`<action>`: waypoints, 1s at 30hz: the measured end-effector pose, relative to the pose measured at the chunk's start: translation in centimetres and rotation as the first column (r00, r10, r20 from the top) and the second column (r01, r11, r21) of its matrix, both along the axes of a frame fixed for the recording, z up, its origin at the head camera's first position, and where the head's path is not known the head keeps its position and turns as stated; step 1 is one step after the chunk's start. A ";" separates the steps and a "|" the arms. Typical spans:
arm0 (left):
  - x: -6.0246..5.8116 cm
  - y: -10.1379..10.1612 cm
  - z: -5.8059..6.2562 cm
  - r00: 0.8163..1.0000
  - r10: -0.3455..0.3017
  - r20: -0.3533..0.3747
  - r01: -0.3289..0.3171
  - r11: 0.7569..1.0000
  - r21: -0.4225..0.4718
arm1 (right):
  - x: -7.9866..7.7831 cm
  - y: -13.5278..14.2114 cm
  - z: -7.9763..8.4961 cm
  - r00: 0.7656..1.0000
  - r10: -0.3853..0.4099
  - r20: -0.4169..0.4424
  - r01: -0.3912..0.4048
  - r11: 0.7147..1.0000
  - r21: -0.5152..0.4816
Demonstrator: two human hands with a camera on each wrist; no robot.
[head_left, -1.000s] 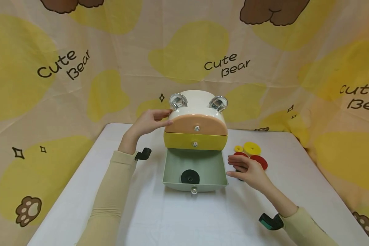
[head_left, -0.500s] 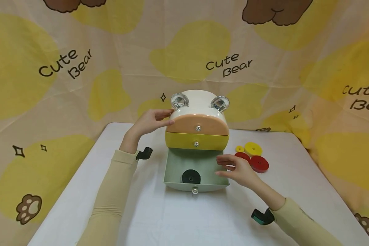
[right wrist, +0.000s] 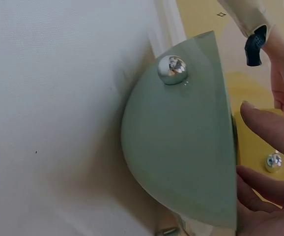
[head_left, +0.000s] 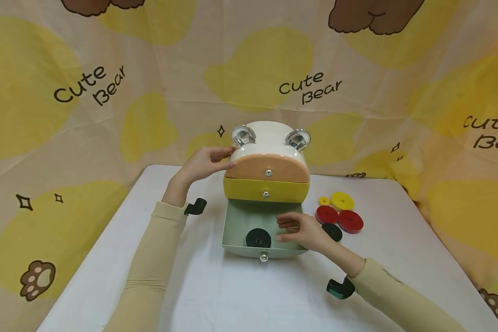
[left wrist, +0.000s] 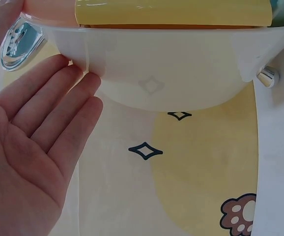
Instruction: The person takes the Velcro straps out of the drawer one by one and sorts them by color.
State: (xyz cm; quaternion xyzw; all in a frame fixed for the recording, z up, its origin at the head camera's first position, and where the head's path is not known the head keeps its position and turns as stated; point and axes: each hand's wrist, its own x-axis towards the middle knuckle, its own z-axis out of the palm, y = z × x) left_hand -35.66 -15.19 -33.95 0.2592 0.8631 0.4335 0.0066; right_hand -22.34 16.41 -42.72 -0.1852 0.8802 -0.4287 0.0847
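Observation:
A small drawer cabinet with a white shell and silver ears stands mid-table. Its peach and yellow drawers are closed, while the green bottom drawer is pulled out. Inside that drawer lies a black disc with a small centre hole. My left hand rests its fingertips against the cabinet's left side; the left wrist view shows the straight fingers at the white shell. Over the drawer's right side is my right hand, fingers loosely bent and nothing between them, just right of the disc.
Right of the cabinet, on the white table, lie two yellow discs, two red discs and a second black disc. A patterned cloth hangs behind. The drawer's silver knob sticks out toward the front.
My right hand has moved left from beside the discs on the table to over the open drawer, uncovering the black disc on the table. My left hand stays at the cabinet.

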 end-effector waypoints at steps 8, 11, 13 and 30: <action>-0.1 -0.1 -0.2 1.000 0.000 -0.009 0.001 1.000 0.005 | -0.9 -1.5 -0.6 0.998 0.055 0.010 -0.055 0.998 -0.011; 0.0 0.0 -0.2 1.000 0.008 -0.001 -0.008 1.000 -0.002 | -1.1 -2.0 -0.8 0.996 0.078 0.032 -0.078 0.997 -0.012; 0.0 0.0 -0.2 1.000 0.011 0.004 -0.011 1.000 -0.003 | -1.2 -2.3 -1.0 0.995 0.093 0.038 -0.093 0.996 0.001; 0.2 -0.1 0.0 1.000 0.000 0.018 0.000 1.000 0.014 | -1.5 -3.0 -2.3 0.985 0.163 0.061 -0.166 0.985 0.049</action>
